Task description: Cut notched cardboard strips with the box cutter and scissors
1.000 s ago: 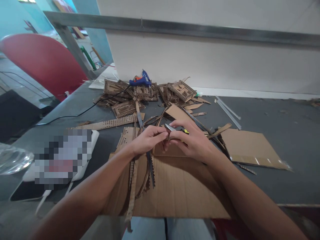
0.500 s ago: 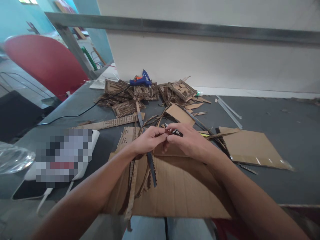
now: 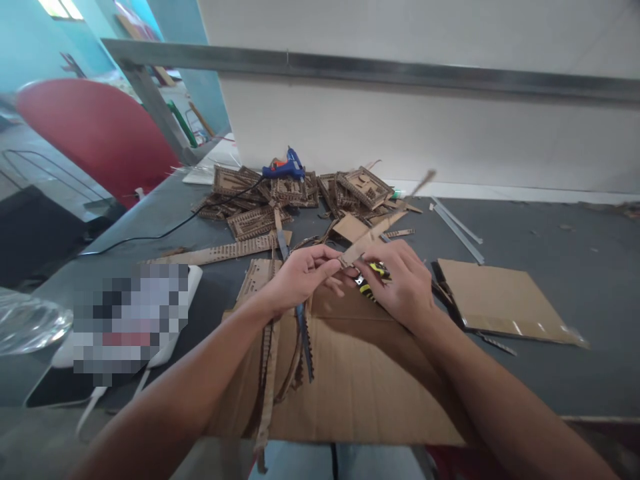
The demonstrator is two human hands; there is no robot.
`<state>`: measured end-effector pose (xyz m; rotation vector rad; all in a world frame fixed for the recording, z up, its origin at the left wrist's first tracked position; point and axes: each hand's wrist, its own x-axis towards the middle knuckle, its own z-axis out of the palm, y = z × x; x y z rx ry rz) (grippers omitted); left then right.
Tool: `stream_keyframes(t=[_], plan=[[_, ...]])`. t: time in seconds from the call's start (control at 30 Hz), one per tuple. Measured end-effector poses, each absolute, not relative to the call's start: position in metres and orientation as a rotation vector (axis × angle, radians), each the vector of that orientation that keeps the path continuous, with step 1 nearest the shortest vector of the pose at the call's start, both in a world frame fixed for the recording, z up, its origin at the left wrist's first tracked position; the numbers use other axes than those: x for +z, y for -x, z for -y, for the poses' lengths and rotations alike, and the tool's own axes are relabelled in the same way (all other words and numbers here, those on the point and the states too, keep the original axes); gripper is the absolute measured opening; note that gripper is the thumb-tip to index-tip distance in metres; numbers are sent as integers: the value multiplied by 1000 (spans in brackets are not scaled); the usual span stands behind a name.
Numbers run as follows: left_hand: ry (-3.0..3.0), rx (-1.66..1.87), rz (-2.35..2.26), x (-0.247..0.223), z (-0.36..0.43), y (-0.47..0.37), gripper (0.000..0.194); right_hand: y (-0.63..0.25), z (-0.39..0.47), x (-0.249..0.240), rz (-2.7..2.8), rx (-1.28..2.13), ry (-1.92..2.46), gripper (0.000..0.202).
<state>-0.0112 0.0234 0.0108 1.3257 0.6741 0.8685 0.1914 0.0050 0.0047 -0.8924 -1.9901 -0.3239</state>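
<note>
Near the middle, my left hand (image 3: 307,277) is closed, thumb and fingers pinching the near end of a flat cardboard strip (image 3: 373,239). The strip slants up and away to the right. My right hand (image 3: 403,277) is curled beside it, fingertips close to the strip. A yellow-and-black hand tool (image 3: 367,288) with a metal part shows between and below the right thumb and fingers; its exact kind is partly hidden. Beneath both hands lies a large cardboard sheet (image 3: 370,380). A toothed saw blade (image 3: 304,347) and a hanging corrugated strip (image 3: 267,393) rest on it.
A blue glue gun (image 3: 287,167) lies on a heap of small cardboard frames (image 3: 250,220) at the back; its cord runs left. To the right are a cardboard piece (image 3: 500,293) and clear sticks (image 3: 457,230). A phone (image 3: 63,387) and clear plastic (image 3: 30,320) are at left.
The cardboard strip now stands out beyond my hands, pointing up and right. My right hand has shifted right, away from the left, and the tool has turned and dropped lower.
</note>
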Motion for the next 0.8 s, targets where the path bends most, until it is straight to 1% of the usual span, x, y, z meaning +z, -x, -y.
stream_keyframes(t=[0.13,0.27,0.37,0.47,0.67,0.8], plan=[[-1354,921,-693,8,-21,6,35,-186,-3,0,1917,-233,849,21],[-1503,1032,-769,4,-17,4,25,-182,-1,-1,1882,-224,822,18],[-1722,1121,-879,2,-14,4,14,-181,-1,-1,1905,-215,819,16],[-1948,1183,-965,2,-11,4,7,-182,0,-1,1929,-232,855,13],[-2144,1213,-1005,1,-9,4,6,-182,2,-6,2013,-324,950,13],[-2291,1179,-1055,2,-9,6,8,-183,2,-9,2089,-462,974,13]])
